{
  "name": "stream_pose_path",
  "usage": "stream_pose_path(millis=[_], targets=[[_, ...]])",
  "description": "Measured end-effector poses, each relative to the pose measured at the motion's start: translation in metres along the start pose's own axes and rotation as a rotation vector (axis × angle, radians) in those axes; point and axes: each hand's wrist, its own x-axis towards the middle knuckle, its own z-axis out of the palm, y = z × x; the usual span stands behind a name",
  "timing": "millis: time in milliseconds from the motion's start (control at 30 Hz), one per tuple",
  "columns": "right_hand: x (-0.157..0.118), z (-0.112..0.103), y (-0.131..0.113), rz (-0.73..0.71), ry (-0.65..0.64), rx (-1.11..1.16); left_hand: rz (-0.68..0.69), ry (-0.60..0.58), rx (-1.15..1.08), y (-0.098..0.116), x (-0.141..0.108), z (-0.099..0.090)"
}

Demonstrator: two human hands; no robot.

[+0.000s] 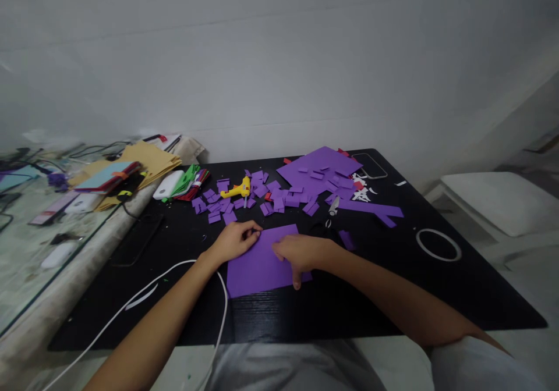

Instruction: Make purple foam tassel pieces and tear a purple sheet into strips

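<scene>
A purple sheet [257, 272] lies flat on the black table close to my body. My left hand [236, 241] is at its upper left edge, fingers curled in, with the thumb and index finger on the paper. Over the right part of the sheet, my right hand [301, 250] has its fingers bent against the surface. Its thumb points down toward the near right corner. The right edge is partly hidden under that hand. Open scissors [333, 206] lie beyond my right hand, and a yellow glue gun [238, 189] rests farther back among small purple pieces [279, 199].
At the back right are a larger purple sheet [305, 161], purple strips [371, 207] and white scraps [361, 193]. A tape ring [438, 245] lies at the right. A white cable [174, 267] crosses the left side. Envelopes [151, 157] and notebooks crowd the left surface. A white stool [502, 199] stands at right.
</scene>
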Motion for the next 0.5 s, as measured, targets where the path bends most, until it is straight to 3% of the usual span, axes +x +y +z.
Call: stream_pose_path(millis=[500], targets=[[0.0038, 0.0004, 0.0018, 0.002, 0.0, 0.008, -0.006, -0.005, 0.002, -0.0006, -0.0003, 0.0004]])
